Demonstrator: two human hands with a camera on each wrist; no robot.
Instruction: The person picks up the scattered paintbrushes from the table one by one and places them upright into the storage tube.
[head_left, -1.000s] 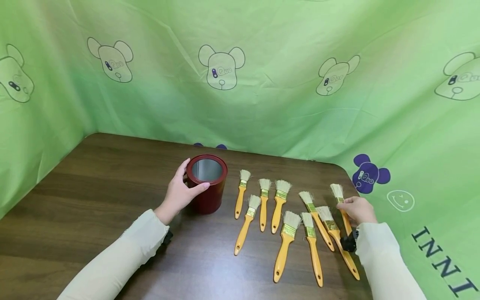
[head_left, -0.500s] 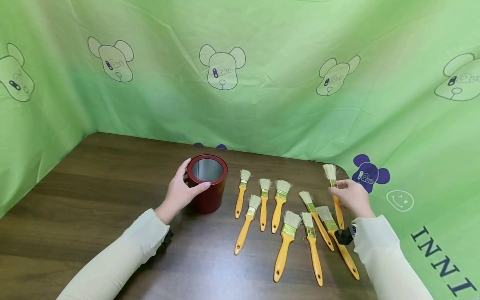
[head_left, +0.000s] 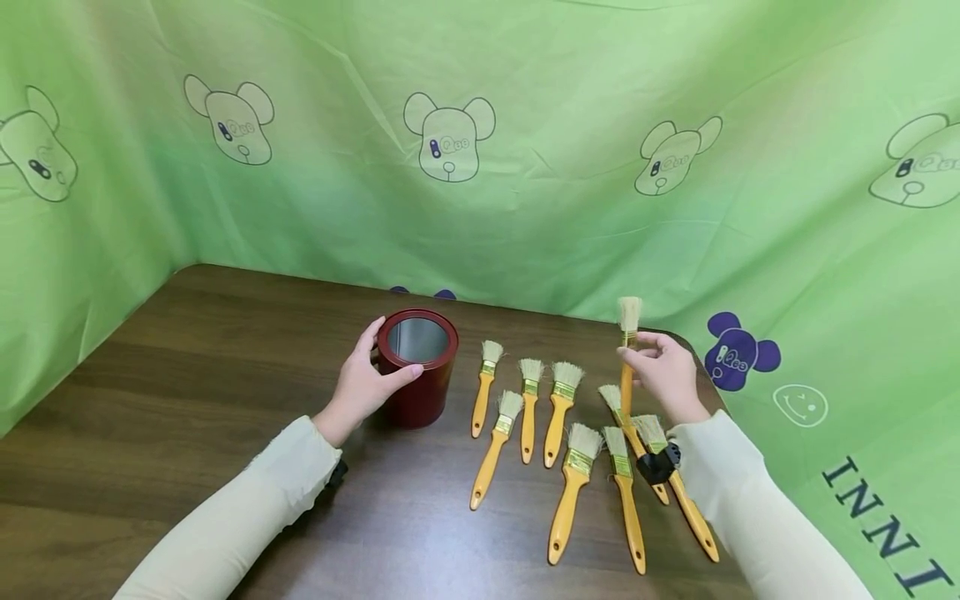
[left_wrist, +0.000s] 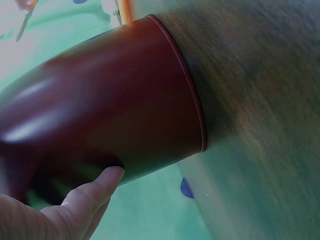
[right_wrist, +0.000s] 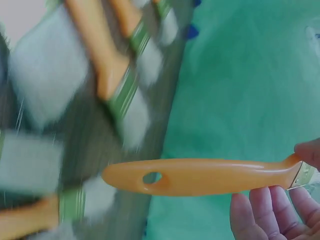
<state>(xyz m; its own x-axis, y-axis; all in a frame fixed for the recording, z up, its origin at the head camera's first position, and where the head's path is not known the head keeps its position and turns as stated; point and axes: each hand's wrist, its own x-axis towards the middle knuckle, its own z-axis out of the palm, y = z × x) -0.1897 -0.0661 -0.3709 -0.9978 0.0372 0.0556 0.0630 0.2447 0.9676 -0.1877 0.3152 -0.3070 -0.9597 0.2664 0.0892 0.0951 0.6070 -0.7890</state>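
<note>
In the head view a dark red cylindrical bin (head_left: 423,400) with a ring-shaped rim and dark interior stands upright on the table. My left hand (head_left: 362,385) holds it from the left, thumb over the near rim and fingers round the far side. The left wrist view shows the bin's smooth wall (left_wrist: 120,100) with fingers against it. My right hand (head_left: 666,371) pinches a paintbrush (head_left: 630,315) near its metal band, bristles up. Its orange handle (right_wrist: 200,176), with a hole at the end, sticks out past the fingers in the right wrist view.
Several more paintbrushes with orange handles and pale bristles lie between the bin and the right arm, among them a wide brush (head_left: 573,492) and a small brush (head_left: 483,387). Behind the brown wooden table (head_left: 225,367) hangs a green printed cloth (head_left: 525,225).
My right hand has lifted the paintbrush from the table's right side and moved it left and farther back, turning it upright. The left hand stays on the bin.
</note>
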